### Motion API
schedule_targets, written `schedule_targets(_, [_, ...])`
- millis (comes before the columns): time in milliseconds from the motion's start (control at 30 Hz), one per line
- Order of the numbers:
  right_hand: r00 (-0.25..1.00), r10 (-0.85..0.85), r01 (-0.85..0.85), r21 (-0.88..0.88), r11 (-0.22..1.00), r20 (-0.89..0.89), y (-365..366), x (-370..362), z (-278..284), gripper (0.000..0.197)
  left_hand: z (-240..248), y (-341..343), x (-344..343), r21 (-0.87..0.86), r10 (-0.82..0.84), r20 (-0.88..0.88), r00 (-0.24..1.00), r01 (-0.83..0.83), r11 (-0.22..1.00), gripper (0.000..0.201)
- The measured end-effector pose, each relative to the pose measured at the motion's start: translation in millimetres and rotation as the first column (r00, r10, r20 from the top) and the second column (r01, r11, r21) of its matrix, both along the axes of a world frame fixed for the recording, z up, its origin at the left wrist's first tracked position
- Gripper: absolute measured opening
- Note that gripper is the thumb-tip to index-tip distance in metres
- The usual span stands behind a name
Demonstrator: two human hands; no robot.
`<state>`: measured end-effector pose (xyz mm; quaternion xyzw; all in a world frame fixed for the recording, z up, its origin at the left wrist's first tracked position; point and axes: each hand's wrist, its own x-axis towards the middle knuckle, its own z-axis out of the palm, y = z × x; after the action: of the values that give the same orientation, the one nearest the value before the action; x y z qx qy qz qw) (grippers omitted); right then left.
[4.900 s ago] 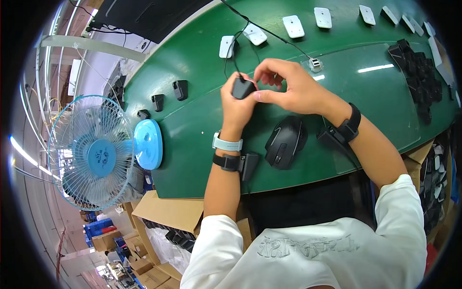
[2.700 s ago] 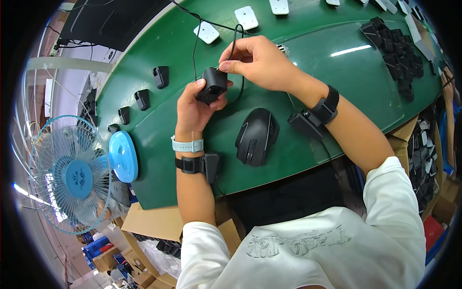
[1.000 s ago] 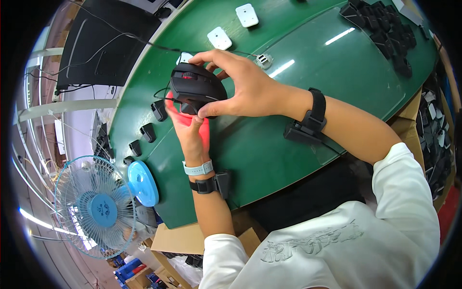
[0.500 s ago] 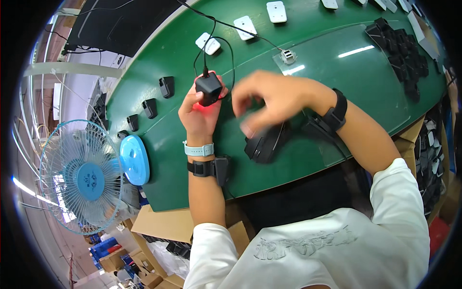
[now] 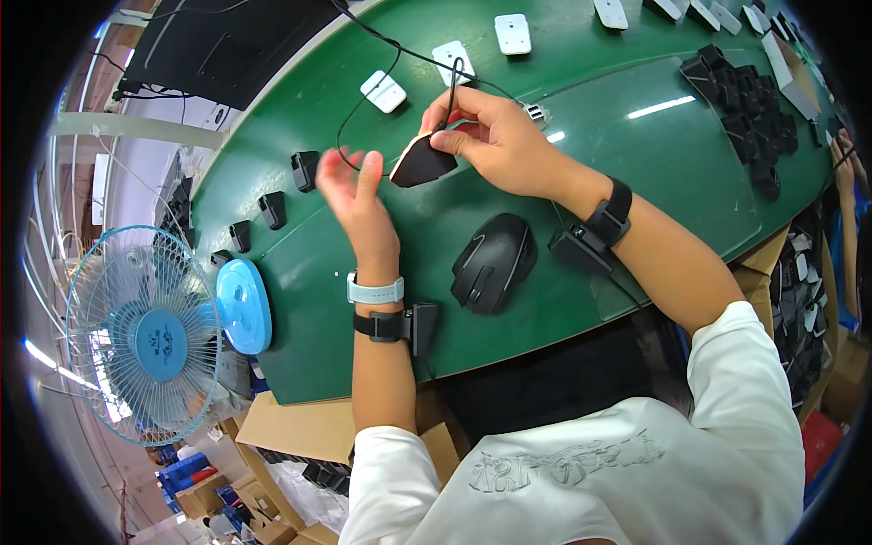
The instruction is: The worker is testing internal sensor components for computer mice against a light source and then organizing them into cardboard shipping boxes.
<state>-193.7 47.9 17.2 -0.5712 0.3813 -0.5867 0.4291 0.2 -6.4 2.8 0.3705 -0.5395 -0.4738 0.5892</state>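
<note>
My right hand (image 5: 495, 141) pinches a small black device (image 5: 423, 163) by its upper side, next to the black cable (image 5: 453, 86) that runs to it. The device hangs tilted above the green table, its flat dark face and a pale edge showing. Just left of it, my left hand (image 5: 359, 195) is raised with fingers apart and slightly blurred, holding nothing. Below both hands a black computer mouse (image 5: 495, 263) lies on the table. Each wrist wears a black strap with a small black box.
White rectangular devices (image 5: 513, 34) line the table's far side. Several black devices (image 5: 272, 210) stand at the left, near a blue fan (image 5: 145, 336). A pile of black parts (image 5: 740, 109) lies at the right, beside an open box (image 5: 790, 74). A white USB socket (image 5: 536, 113) sits behind my right hand.
The black device has passed from my left hand to my right. My left hand has let go and shifted a little left; my right hand has moved up, uncovering the mouse.
</note>
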Motion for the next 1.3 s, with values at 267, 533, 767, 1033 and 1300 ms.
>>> schedule_targets(267, [0.999, -0.034, 0.034, -0.008, 0.999, 0.037, 5, 3, 2, 0.009, 7, 19, -4, 0.064, -0.421, 0.219, 0.88, 0.417, 0.906, 0.055])
schedule_targets(533, [0.991, -0.134, 0.134, -0.013, 0.991, 0.01, 3, 11, -3, 0.011, 5, 20, -4, -0.02, -0.382, 0.306, 0.872, 0.407, 0.913, 0.049])
schedule_targets(767, [0.985, -0.17, 0.169, -0.069, 0.983, -0.017, 3, 12, -7, 0.014, -2, 16, -3, -0.097, -0.336, 0.368, 0.867, 0.395, 0.914, 0.048])
schedule_targets(1033, [0.975, -0.224, 0.223, -0.083, 0.971, 0.002, 4, 16, -8, 0.014, 2, 20, -10, -0.184, -0.222, 0.428, 0.876, 0.324, 0.928, 0.046])
schedule_targets(1300, [0.963, -0.255, 0.236, -0.179, 0.955, -0.091, 8, 21, -5, 0.015, 7, 18, -6, -0.373, 0.026, 0.594, 0.804, 0.247, 0.894, 0.042])
